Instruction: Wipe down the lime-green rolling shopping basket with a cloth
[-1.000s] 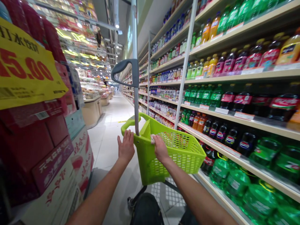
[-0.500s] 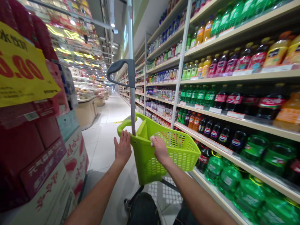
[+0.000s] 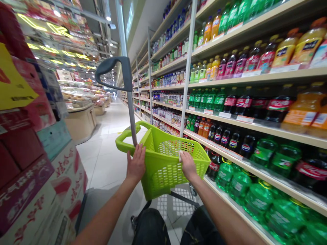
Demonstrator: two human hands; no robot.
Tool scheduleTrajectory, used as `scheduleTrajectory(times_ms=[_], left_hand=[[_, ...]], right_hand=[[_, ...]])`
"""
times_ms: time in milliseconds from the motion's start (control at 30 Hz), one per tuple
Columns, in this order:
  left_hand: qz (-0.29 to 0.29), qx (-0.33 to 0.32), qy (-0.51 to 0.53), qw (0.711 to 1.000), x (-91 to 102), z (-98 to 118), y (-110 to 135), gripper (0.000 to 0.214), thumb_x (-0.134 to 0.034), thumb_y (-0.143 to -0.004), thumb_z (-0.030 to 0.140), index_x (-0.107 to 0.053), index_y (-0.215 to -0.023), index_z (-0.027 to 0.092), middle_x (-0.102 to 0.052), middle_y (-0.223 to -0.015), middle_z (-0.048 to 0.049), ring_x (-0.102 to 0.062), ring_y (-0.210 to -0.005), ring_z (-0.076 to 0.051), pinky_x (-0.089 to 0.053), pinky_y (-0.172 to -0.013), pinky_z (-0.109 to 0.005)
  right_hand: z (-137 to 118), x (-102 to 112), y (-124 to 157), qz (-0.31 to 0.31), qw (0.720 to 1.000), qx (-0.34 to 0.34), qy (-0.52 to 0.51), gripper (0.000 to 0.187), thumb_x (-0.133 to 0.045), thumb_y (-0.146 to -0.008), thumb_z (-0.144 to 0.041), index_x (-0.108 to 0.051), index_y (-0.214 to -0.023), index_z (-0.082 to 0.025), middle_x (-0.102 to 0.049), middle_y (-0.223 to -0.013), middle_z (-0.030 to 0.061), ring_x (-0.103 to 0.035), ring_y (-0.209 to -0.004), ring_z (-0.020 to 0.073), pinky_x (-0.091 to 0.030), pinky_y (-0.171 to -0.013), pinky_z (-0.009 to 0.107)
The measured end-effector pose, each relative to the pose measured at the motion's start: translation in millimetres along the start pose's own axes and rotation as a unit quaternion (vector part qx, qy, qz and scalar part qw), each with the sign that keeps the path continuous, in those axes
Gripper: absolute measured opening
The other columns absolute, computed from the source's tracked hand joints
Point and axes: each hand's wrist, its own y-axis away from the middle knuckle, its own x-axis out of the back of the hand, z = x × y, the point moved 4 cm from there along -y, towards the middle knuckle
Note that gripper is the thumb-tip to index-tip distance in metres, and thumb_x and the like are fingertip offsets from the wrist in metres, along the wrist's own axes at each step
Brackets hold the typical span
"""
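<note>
A lime-green shopping basket cart [image 3: 163, 170] stands in front of my knees, with a tall metal post and a grey handle [image 3: 127, 73]. My left hand [image 3: 136, 163] lies with fingers stretched out against the basket's near corner, just by the foot of the post. At the basket's near rim, my right hand [image 3: 188, 166] is closed on a small crumpled white wipe [image 3: 181, 156]; most of the wipe is hidden by the fingers. The inside of the basket shows only in part.
Shelves [image 3: 255, 78] of soft drink bottles run along the right, with large green bottles [image 3: 250, 192] at the bottom. Stacked drink cartons [image 3: 61, 177] and a yellow price sign [image 3: 15, 81] stand on the left. A tiled aisle [image 3: 107, 136] stretches ahead past display counters [image 3: 81, 122].
My right hand has slid right along the basket rim with the wipe. The left hand now rests against the corner below the post. The view has shifted, so the cart's post appears further left.
</note>
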Motion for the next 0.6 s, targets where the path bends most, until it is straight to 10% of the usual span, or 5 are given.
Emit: scheduleTrajectory(times_ms=[167,400,600], left_hand=[[-0.073,-0.049,0.022,0.996,-17.8,44.1,-2.9,0.052,-0.026,-0.076,0.004,-0.042,-0.125,0.012,-0.036,-0.136,-0.0096,-0.028,-0.128,-0.022,-0.008,-0.105,-0.054],[-0.109,-0.06,0.021,0.992,-27.2,57.7,2.8,0.054,-0.024,-0.075,0.001,-0.041,-0.126,0.012,-0.035,-0.136,-0.0096,-0.025,-0.129,-0.022,-0.009,-0.105,-0.055],[-0.143,-0.067,0.037,0.987,-36.8,80.1,2.8,0.056,-0.026,-0.073,0.001,-0.041,-0.126,0.011,-0.034,-0.136,-0.0105,-0.027,-0.128,-0.022,-0.009,-0.105,-0.056]], right_hand=[[-31.7,-12.3,2.6,-0.025,0.996,0.084,-0.025,0.048,-0.037,-0.079,-0.002,-0.047,-0.123,-0.017,-0.046,-0.129,0.0095,-0.037,-0.122,0.0202,-0.032,-0.099,0.038],[58.7,13.7,25.9,0.016,0.998,-0.041,0.036,0.047,-0.033,-0.078,-0.002,-0.05,-0.12,-0.016,-0.05,-0.125,0.0116,-0.038,-0.121,0.0221,-0.033,-0.096,0.044],[24.3,1.8,14.3,-0.041,0.998,0.045,0.009,0.05,-0.038,-0.076,-0.002,-0.048,-0.122,-0.017,-0.048,-0.127,0.0086,-0.038,-0.121,0.02,-0.033,-0.098,0.037]])
